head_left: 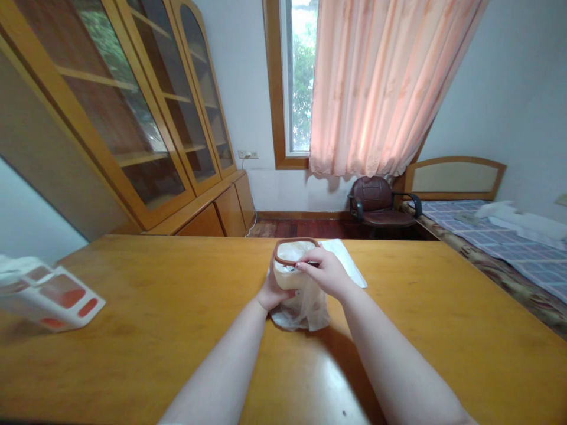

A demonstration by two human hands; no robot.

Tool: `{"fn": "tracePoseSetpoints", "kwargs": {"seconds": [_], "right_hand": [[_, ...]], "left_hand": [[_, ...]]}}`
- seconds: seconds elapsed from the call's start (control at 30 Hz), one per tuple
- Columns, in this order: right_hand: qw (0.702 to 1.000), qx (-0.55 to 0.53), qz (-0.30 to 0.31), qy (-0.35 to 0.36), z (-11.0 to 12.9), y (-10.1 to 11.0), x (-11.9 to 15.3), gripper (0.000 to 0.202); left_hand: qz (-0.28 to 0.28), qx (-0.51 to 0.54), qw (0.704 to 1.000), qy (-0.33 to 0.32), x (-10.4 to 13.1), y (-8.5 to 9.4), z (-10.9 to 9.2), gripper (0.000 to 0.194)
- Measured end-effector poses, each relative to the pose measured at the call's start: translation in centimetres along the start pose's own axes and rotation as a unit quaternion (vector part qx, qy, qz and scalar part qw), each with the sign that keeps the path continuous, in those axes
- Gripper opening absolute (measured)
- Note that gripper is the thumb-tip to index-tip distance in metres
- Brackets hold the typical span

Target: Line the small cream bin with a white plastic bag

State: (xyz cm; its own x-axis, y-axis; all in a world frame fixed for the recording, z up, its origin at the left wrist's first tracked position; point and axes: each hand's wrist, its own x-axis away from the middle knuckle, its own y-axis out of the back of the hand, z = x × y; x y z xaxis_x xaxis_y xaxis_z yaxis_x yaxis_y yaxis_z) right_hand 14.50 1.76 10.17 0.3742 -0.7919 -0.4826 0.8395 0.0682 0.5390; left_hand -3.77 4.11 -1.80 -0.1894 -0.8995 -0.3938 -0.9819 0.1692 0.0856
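Note:
A small cream bin (283, 277) with a brown rim ring (296, 239) stands on the wooden table in front of me. A thin translucent plastic bag (305, 310) lines it and hangs down over its outside. My left hand (275, 290) is wrapped round the bin's left side, through the bag. At the right of the rim, my right hand (321, 268) has its fingers closed on the brown ring, the thumb near the front edge. Behind my right hand lies a flat white sheet or bag (346, 262).
On the table (155, 330), a white box-like holder with red-orange parts (66, 298) is at the far left. Beyond the table are a glass-fronted cabinet (190, 156), a brown armchair (378, 200) and a bed (478, 221) on the right.

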Motion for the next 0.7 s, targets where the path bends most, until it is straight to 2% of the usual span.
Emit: {"fn": "tracePoseSetpoints", "kwargs": {"seconds": [0.07, 0.27, 0.4, 0.47, 0.6, 0.7], "right_hand": [[1.0, -0.001, -0.008, 0.012, 0.2, 0.3, 0.0, 0.01], [0.994, 0.044, -0.046, 0.086, 0.2, 0.1, 0.0, 0.011], [0.991, 0.059, -0.077, 0.092, 0.3, -0.3, 0.1, 0.013], [0.991, 0.069, -0.067, 0.092, 0.4, -0.4, 0.1, 0.013], [0.989, 0.105, -0.007, 0.107, 0.9, -0.7, 0.3, 0.015], [0.994, 0.067, -0.028, 0.083, 0.6, -0.5, 0.3, 0.018]], "left_hand": [[0.001, -0.024, 1.0, -0.009, 0.0, 0.1, 0.0, 0.1], [0.019, -0.052, 0.998, -0.001, 0.2, 0.3, -0.1, 0.092], [0.009, -0.051, 0.999, 0.007, 0.4, 0.3, -0.2, 0.09], [0.012, -0.052, 0.998, 0.015, 0.5, 0.3, -0.2, 0.083], [0.022, -0.057, 0.998, 0.014, 0.4, 0.4, -0.2, 0.07], [0.033, -0.022, 0.999, 0.008, 0.5, 0.3, -0.3, 0.075]]}}
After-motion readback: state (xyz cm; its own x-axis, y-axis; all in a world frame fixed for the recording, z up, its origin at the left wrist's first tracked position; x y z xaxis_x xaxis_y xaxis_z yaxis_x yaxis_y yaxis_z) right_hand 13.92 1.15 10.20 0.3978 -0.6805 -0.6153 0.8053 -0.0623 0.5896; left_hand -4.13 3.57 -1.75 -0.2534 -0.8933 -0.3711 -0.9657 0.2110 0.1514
